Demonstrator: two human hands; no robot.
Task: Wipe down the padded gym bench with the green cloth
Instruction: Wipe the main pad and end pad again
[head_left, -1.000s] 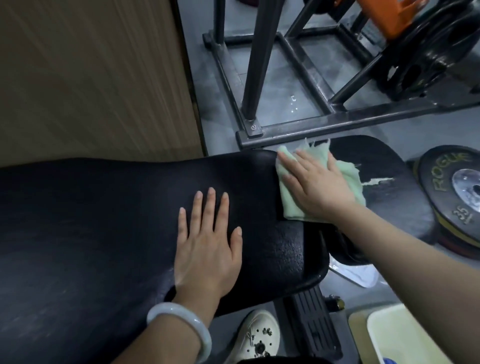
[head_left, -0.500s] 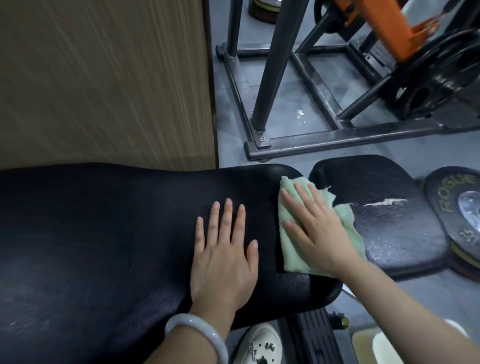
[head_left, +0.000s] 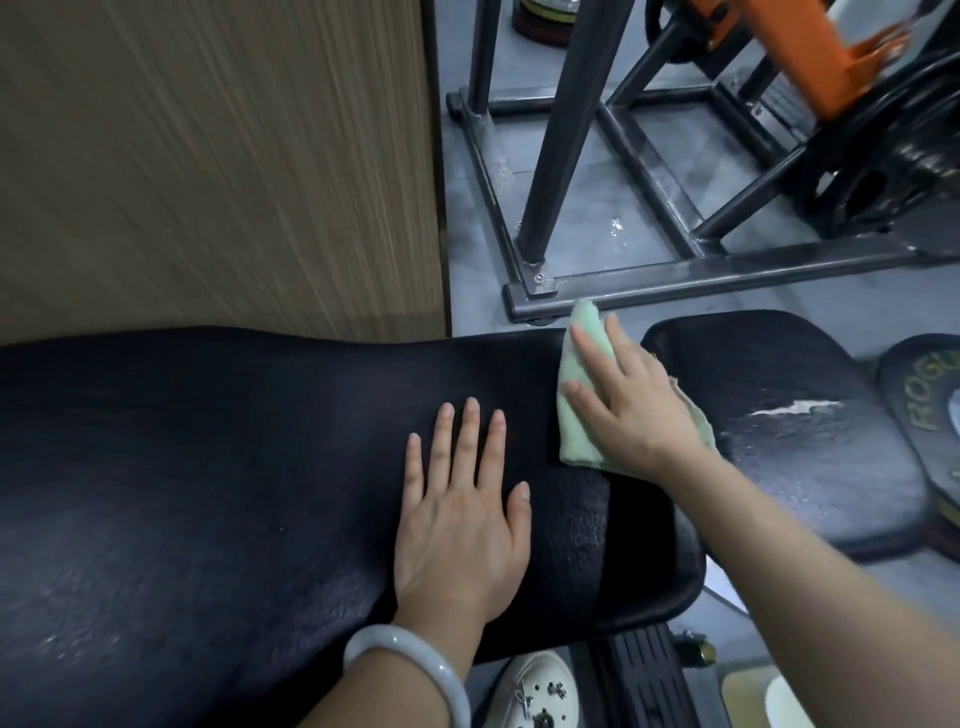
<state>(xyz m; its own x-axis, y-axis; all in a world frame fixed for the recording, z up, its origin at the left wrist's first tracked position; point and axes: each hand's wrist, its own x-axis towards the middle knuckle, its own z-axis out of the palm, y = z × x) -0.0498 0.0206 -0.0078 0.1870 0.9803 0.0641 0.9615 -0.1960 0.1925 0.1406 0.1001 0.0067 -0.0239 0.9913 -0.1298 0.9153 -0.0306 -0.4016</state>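
The green cloth lies flat on the far right end of the black padded bench, under the right hand. That hand's grip is open: straight, spread fingers press the cloth down, forearm reaching in from the right. The left hand rests palm-down just beside it, grip open, a pale bangle at the wrist.

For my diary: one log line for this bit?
step: wiping | right hand: presses cloth on bench | left hand: flat on bench
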